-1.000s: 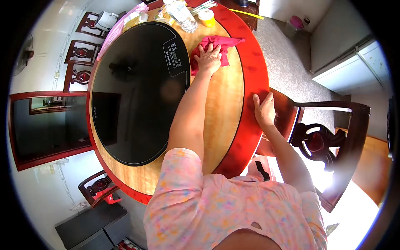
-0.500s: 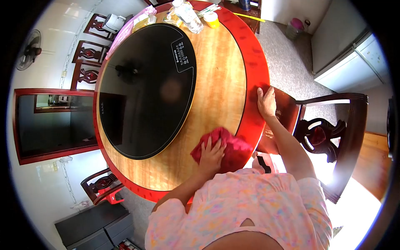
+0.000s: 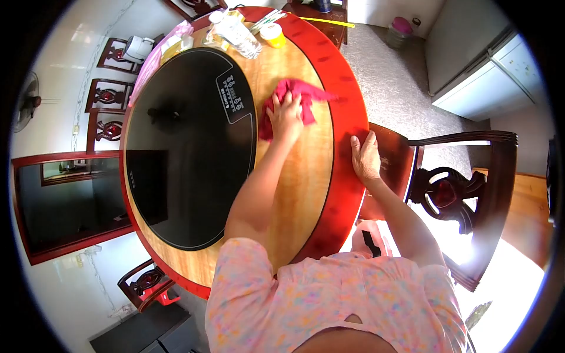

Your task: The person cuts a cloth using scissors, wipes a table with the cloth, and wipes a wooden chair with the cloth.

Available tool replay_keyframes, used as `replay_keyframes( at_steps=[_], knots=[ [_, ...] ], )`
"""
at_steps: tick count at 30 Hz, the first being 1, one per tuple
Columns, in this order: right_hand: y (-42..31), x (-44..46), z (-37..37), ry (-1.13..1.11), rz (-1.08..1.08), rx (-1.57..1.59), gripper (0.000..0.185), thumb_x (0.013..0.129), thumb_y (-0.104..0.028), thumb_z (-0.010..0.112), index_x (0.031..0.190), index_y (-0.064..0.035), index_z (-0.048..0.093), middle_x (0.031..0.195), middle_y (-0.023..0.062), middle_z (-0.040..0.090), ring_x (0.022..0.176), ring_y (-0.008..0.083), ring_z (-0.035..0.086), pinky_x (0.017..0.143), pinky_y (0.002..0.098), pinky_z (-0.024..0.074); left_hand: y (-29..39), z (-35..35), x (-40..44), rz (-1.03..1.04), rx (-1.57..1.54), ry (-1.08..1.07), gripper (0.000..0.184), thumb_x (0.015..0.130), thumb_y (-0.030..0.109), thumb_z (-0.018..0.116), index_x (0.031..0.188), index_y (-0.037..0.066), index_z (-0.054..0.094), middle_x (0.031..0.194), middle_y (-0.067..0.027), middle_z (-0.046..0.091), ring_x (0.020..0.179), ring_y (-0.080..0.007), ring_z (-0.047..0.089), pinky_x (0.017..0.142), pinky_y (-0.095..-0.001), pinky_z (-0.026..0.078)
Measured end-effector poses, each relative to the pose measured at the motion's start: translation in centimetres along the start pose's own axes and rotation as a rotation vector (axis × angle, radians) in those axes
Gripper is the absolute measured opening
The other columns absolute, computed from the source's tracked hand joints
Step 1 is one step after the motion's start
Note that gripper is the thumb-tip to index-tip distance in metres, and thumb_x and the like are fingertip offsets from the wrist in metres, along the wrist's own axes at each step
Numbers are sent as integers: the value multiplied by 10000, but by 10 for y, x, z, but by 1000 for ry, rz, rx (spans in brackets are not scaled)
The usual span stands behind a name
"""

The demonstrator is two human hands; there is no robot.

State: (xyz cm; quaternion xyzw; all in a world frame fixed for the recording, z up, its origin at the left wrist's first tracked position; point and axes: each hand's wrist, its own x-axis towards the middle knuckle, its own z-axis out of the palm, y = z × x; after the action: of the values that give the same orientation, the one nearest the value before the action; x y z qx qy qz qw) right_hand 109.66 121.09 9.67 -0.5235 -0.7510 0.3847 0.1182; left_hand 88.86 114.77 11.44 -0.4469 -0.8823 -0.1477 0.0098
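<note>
A cloth (image 3: 310, 97) is pressed by the outstretched, spread left hand (image 3: 286, 119), the table (image 3: 347, 97) edge by the splayed right hand (image 3: 367, 159); beyond, a bottle (image 3: 238, 37).

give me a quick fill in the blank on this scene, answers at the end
The ____ hand is on the cloth.
The other hand touches the table, whose rim is coloured ____.
The round panel on the table is coloured ____.
In the picture, the jar is to the ____ of the bottle.

left; red; black; right
</note>
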Motion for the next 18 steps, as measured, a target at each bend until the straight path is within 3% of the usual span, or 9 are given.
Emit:
replay_keyframes(
  at_steps=[2,7,9,16,18],
  knots=[
    [-1,-2,-1,-7,2,10,638,851,-427,433,1240,44,250,1175,303,394,989,444,482,805,473,419,-2,10,45,8,-3,2,322,824,245,489,1136,177,524,1261,-52,402,1220,-377,264,907,-637,239],
    [-5,0,-4,-35,60,-12,646,849,-443,426,1243,37,246,1186,287,392,990,445,480,798,476,424,19,25,118,-97,41,-145,423,867,341,380,1284,272,366,1371,-7,290,1272,-381,156,949,-641,170],
    [-7,-4,-7,-38,18,-12,656,846,-466,418,1240,30,247,1180,284,396,985,443,483,791,485,424,40,31,126,-62,28,-166,423,868,330,375,1282,244,375,1374,-15,285,1273,-377,159,959,-628,164],
    [6,0,0,24,-64,134,692,833,-577,317,1200,10,292,1107,295,440,990,461,460,805,497,389,86,32,22,250,2,-105,378,849,293,438,1221,226,466,1317,-42,386,1238,-369,250,944,-615,213],
    [12,5,-2,25,-44,357,655,850,-549,305,1156,23,396,1106,291,467,1014,424,464,834,456,381,94,25,-27,259,-45,-51,363,828,239,476,1187,196,500,1281,-68,422,1211,-381,284,922,-618,235]
  ],
)
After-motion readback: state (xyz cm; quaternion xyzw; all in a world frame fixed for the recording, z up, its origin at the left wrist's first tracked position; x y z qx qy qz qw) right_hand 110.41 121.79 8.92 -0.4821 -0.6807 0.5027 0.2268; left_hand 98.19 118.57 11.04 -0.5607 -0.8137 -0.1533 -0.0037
